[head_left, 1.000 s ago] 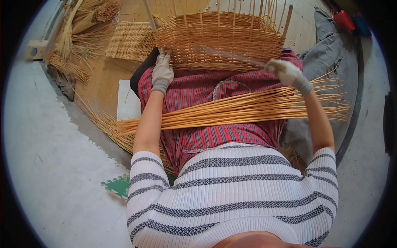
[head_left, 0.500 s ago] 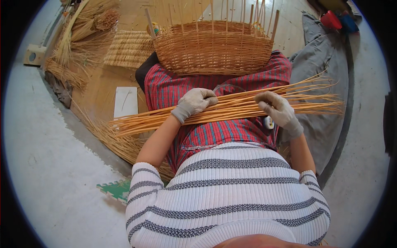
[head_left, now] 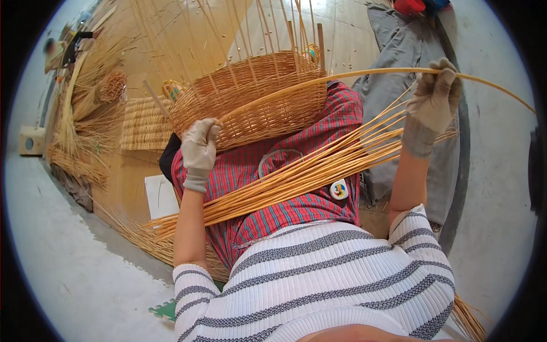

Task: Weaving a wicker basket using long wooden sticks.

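A single long wicker rod (head_left: 353, 74) arcs in front of me, held up between both gloved hands. My left hand (head_left: 199, 149) pinches its left end, near the side of the basket. My right hand (head_left: 436, 94) grips it farther along, and the thin tip runs on past it to the right. Below lies a bundle of wicker rods (head_left: 307, 181) across my lap, on the red striped cloth (head_left: 256, 165). The half-woven wicker basket (head_left: 250, 94), tilted, rests at my knees with tall upright stakes standing from its rim.
A round white tape measure (head_left: 338, 189) lies on my lap. To the left are a woven straw panel (head_left: 145, 124), a white board (head_left: 162, 196) and heaps of straw (head_left: 85, 108). Grey cloth (head_left: 393, 51) covers the floor at right, near a red object (head_left: 409, 6).
Both hands have left the bundle and risen, now stretching one rod between them. My left hand moved left, my right hand up and right. The view has shifted and tilted.
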